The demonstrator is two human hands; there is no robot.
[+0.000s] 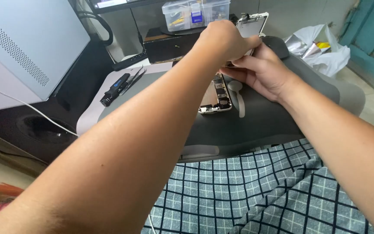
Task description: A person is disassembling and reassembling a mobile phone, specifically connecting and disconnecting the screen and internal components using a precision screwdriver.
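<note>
An opened phone body (216, 96) with its circuit boards showing lies on a dark grey mat (260, 121). Its white screen panel (251, 25) is tilted up at the far end. My left hand (222, 41) is closed, pinching something small at the phone's upper edge; what it holds is hidden. My right hand (260, 71) rests beside it, fingers curled against the phone's top and the raised screen. A grey spudger-like tool (238, 93) lies on the mat just right of the phone.
A black screwdriver handle (114, 89) and tweezers (133, 79) lie at the mat's left. A clear parts box (195, 12) sits on a dark box at the back. A grey computer case (27, 43) stands left, a crumpled bag (321, 47) right. Checked cloth (256, 190) covers my lap.
</note>
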